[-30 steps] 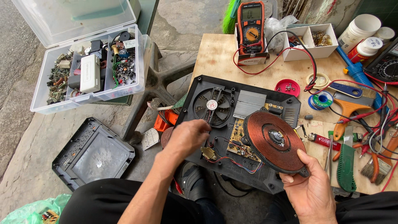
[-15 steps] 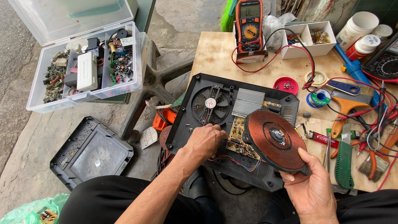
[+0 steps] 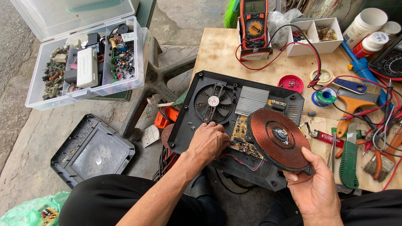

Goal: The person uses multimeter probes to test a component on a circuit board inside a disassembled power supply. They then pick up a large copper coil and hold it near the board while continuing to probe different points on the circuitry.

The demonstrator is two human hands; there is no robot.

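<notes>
An opened black induction cooker base lies over the front edge of a wooden table. Inside it show a round fan, a ribbed metal heat sink and a yellow-brown circuit board. My right hand grips the near edge of the round copper coil and holds it tilted up off the base. My left hand rests inside the housing beside the circuit board, fingers curled; whether they pinch anything is hidden.
An orange multimeter with red and black leads stands at the table's back. Pliers, brushes, a solder reel and a red lid lie at right. A clear parts box and the cooker's black top cover sit at left on the concrete.
My left hand has moved right, from the housing's left edge in toward the circuit board. My right hand has kept the coil tilted up.
</notes>
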